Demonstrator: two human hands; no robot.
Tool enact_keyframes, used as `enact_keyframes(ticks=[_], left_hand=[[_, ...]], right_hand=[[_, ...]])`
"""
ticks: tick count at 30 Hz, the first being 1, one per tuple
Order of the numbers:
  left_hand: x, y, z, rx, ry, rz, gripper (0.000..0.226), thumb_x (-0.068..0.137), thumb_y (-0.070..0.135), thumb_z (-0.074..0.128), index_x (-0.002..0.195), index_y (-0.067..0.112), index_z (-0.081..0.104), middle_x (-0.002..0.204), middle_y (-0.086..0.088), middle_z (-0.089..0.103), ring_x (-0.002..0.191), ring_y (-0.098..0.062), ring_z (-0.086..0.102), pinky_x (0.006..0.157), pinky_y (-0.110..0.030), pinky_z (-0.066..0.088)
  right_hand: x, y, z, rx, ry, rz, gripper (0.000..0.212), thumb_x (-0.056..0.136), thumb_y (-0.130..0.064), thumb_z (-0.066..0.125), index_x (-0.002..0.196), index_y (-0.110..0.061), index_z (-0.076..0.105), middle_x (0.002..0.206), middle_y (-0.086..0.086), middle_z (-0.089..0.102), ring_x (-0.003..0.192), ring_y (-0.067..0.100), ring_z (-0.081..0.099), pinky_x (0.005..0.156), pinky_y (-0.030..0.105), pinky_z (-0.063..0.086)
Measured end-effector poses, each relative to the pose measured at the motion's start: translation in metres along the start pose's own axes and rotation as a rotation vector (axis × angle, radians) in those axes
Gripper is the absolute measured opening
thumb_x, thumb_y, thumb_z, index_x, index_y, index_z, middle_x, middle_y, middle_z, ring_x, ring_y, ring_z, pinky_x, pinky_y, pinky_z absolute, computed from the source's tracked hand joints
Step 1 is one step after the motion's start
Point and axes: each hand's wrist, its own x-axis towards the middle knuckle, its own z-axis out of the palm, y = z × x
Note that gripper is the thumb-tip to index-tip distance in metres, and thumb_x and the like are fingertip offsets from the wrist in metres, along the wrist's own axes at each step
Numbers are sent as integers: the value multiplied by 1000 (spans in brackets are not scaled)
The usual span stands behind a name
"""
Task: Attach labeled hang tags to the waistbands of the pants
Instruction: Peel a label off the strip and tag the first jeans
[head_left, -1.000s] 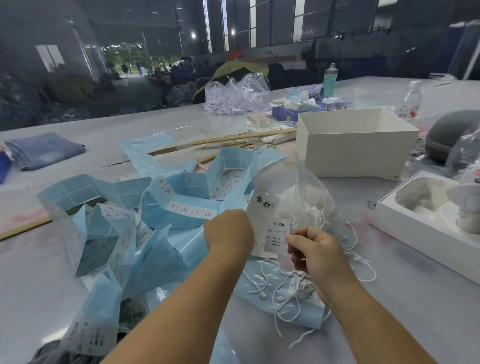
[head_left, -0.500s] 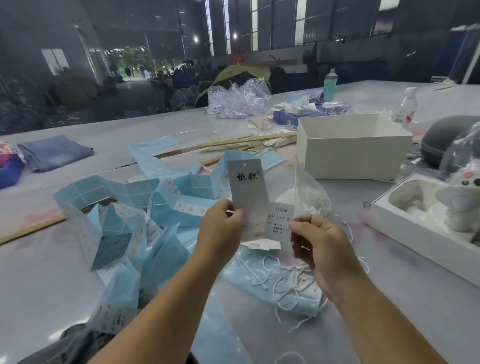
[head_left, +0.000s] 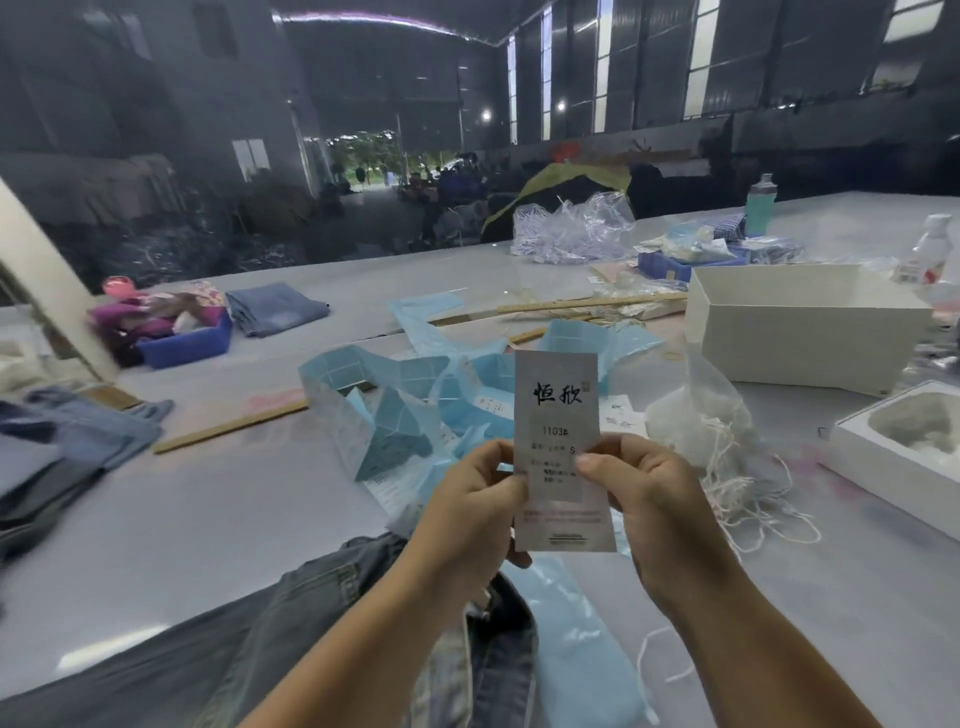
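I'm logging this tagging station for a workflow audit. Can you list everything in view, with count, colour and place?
hang tag: one, white, black print, held upright at centre
label backing strips: a tangle, light blue, behind the tag
strings: a bundle, white, spilling from a clear bag, right
open box: one, white, right rear
tray: one, white, far right
pants: one pair, grey-blue denim, near edge
folded jeans: one, blue, left rear
bin: one, blue, left
bottle: one, teal, rear right
left hand: pinches the tag's left edge
right hand: pinches the tag's right edge
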Motion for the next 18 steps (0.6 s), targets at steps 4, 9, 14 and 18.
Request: enact_keyframes(ticks=[4, 9, 14, 18], left_hand=[[-21, 0, -14, -26, 42, -12, 14, 76, 24, 51, 83, 25, 63, 73, -1, 71, 62, -17, 64, 44, -25, 45], [-35, -1, -23, 1, 42, 8, 14, 96, 10, 50, 93, 18, 61, 81, -10, 73, 62, -22, 65, 45, -29, 50], [-34, -6, -24, 1, 31, 5, 18, 100, 4, 45, 96, 12, 61, 83, -15, 71, 58, -22, 61, 47, -32, 51], [-24, -15, -16, -58, 16, -43, 16, 99, 3, 46, 101, 10, 61, 81, -10, 69, 60, -17, 65, 43, -24, 47]], right_hand=[[-13, -6, 20, -49, -2, -27, 11, 80, -22, 65, 72, -14, 69, 79, 6, 74, 69, 19, 70, 59, 28, 56], [-23, -5, 33, -150, 81, -67, 19, 74, -27, 62, 72, -9, 66, 73, 6, 72, 67, 27, 68, 58, 38, 57], [-23, 5, 33, -267, 194, -89, 17, 87, -9, 64, 70, -12, 65, 70, 3, 70, 68, 26, 67, 61, 44, 59], [-17, 20, 27, -373, 282, -118, 20, 84, -11, 67, 66, -15, 63, 65, -4, 68, 62, 18, 65, 55, 35, 57]])
